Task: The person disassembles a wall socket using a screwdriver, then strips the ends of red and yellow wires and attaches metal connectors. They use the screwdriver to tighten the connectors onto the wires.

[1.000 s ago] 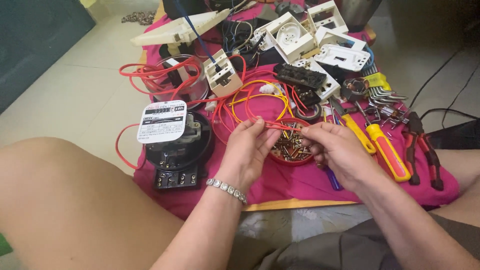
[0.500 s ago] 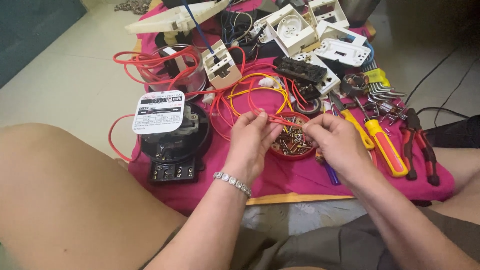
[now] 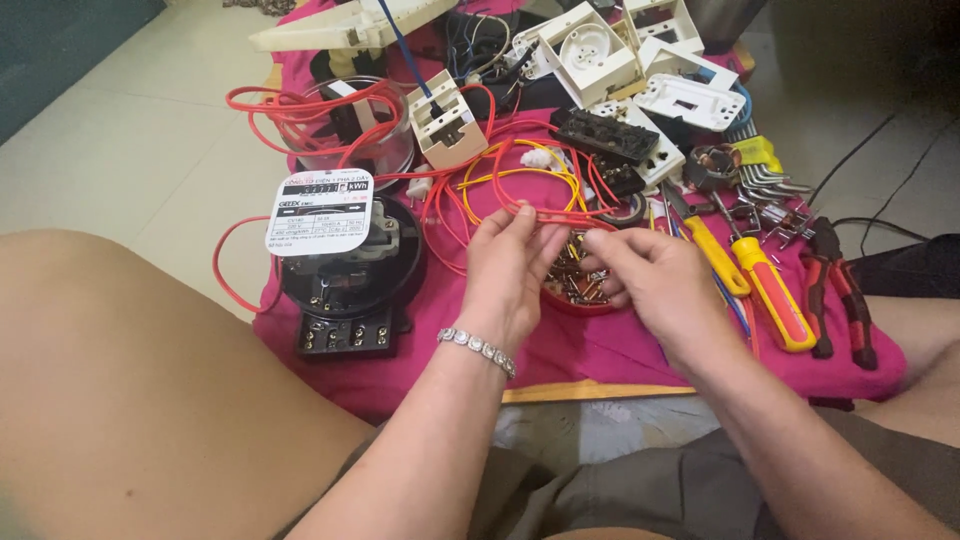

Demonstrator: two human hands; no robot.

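left hand point(image 3: 505, 265) pinches red wire point(image 3: 545, 215) over screw dish point(image 3: 580, 285), mat centre | right hand point(image 3: 650, 280) fingers narrowed on small part at dish, 3 o'clock of left | advice: grip near wire end, work above dish | screwdrivers point(image 3: 760, 285) at 3 o'clock, meter point(image 3: 345, 265) at 9

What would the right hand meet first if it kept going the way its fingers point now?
The right hand points left, its fingertips over the red dish of screws. Going straight on, it would likely meet the left hand and the red wire pinched there first; depth is unclear.
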